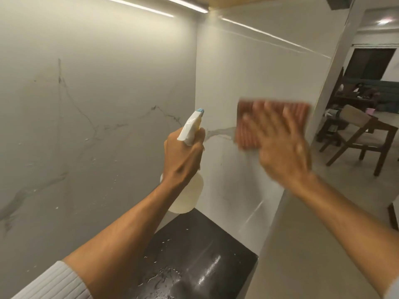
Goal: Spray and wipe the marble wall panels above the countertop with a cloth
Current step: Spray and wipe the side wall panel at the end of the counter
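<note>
In the centre of the frame the left grip point(183, 152) is wrapping its curled fingers around the neck of the spray bottle point(190, 195), holding it upright in the air. The white trigger head with its blue tip is pointing up and to the right, towards the corner where the two marble wall panels are meeting. The bottle's pale, translucent body is hanging below the hand, just above the far edge of the dark tabletop point(226, 240), which is lying at the bottom centre and is glistening with scattered droplets.

Right of centre, the right grip point(280, 145) is spread flat, fingers straight and apart, pressing a reddish-orange ribbed cloth point(243, 111) against the right marble panel point(248, 61). Hand and cloth are showing motion blur. A grey vein is running across this panel to the cloth's left edge.

The left marble panel point(97, 93) is filling the left half of the frame, carrying thin dark veins and small droplets. A ribbed white sleeve point(54, 283) is showing at the lower left. A wooden chair point(364, 137) is standing at the right edge.
</note>
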